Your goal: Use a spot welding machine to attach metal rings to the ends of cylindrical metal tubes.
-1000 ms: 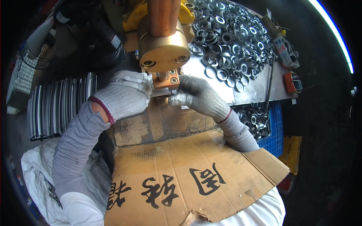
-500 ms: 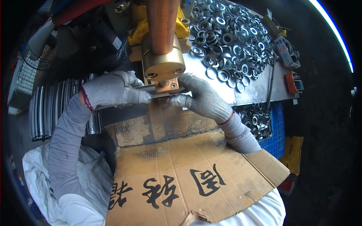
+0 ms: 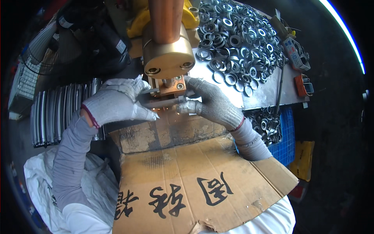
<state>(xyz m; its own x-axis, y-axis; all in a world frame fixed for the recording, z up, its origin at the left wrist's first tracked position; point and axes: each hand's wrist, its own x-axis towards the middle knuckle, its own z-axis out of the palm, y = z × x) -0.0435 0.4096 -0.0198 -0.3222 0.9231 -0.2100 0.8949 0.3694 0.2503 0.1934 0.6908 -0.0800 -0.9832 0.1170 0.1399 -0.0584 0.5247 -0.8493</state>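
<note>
My left hand [image 3: 115,100], in a pale knitted glove, has its thumb and fingers apart beside a machine head. A grey metal strip [image 3: 165,103] reaches across under the front of the copper block [image 3: 171,88], its left end near the left palm. My right hand [image 3: 216,102], gloved the same way, pinches the strip's right end between thumb and fingers. Above stands a brass-coloured cylinder [image 3: 167,58] on a copper column [image 3: 166,19]. Small orange sparks [image 3: 168,109] show below the strip. The strip's full shape is partly hidden by the machine and gloves.
A heap of metal rings [image 3: 237,43] covers the table at the right. More rings lie in a blue crate [image 3: 286,136] below. Long curved metal strips [image 3: 64,113] stand stacked at the left. A large cardboard sheet [image 3: 187,175] covers my lap.
The brass-coloured cylinder has risen off the copper block. My left thumb has moved down from the strip, and the left fingers have spread. Sparks have appeared under the strip.
</note>
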